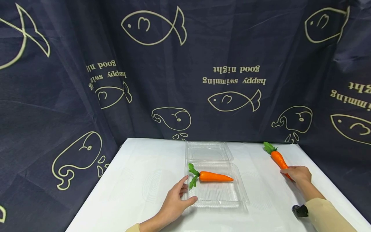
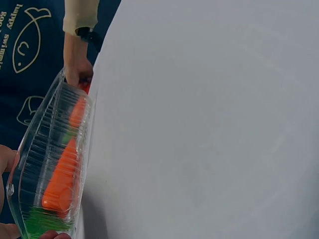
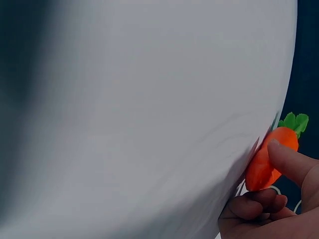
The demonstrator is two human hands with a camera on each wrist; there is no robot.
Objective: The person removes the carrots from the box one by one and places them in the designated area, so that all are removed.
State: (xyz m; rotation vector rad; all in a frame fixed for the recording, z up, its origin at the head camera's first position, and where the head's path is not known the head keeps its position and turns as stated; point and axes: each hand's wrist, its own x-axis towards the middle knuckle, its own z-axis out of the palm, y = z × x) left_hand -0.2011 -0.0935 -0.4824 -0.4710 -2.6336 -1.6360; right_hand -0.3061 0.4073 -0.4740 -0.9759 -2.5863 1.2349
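On the table is a clear plastic box (image 1: 214, 195) with its lid (image 1: 208, 151) folded back flat behind it. An orange carrot (image 1: 215, 177) with green leaves lies inside, its tip toward the right. My left hand (image 1: 174, 199) is at the box's left front corner. Its thumb reaches over the rim, with the fingertips right at the left side. My right hand (image 1: 299, 174) grips a second carrot (image 1: 279, 159) by its narrow end. The thumb (image 3: 289, 159) presses on its orange body, and the leaves (image 1: 269, 147) point to the back of the table.
The white table (image 1: 130, 180) runs back to a dark blue curtain (image 1: 162, 77) printed with fish. More curtain hangs along the left and right sides. A small black object (image 1: 300, 211) sits at the right sleeve cuff.
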